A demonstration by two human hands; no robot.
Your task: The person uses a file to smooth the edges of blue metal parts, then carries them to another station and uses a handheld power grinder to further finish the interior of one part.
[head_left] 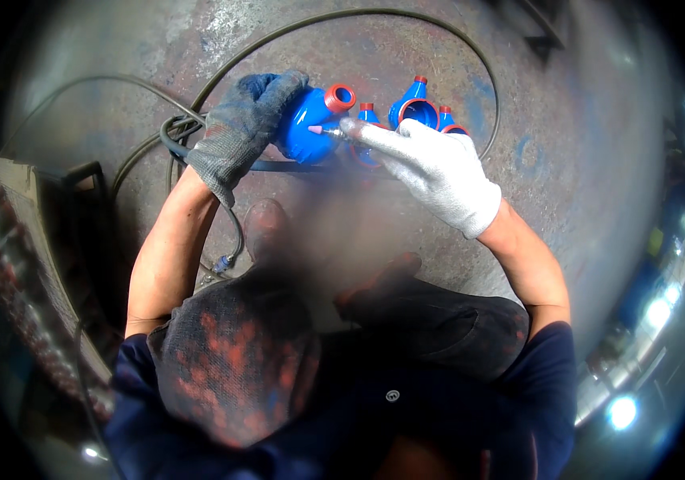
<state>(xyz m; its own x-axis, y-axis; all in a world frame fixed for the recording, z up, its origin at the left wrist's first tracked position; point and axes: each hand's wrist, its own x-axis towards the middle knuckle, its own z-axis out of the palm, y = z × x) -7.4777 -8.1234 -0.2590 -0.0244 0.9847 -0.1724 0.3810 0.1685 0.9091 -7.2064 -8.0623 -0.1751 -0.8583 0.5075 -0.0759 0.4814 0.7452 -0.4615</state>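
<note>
My left hand (245, 124), in a worn grey and blue glove, is closed on the far left side of a glossy blue housing (304, 138). A round port with a red rim (344, 97) points up and to the right on it. My right hand (442, 170), in a white knitted glove, grips a slim rotary grinder whose body is mostly hidden by the glove. The grinder's small pink grinding tip (315, 129) is at the blue surface; whether it touches, I cannot tell. Beyond the right hand stand several similar blue housings (397, 110) with red rims.
A dark hose (406, 13) loops over the stained concrete floor (534, 104) and around the housings. More hose lies coiled at the left, with a blue coupling (224, 262) near my shoe (266, 224). A cardboard-like panel (42, 240) stands at the far left.
</note>
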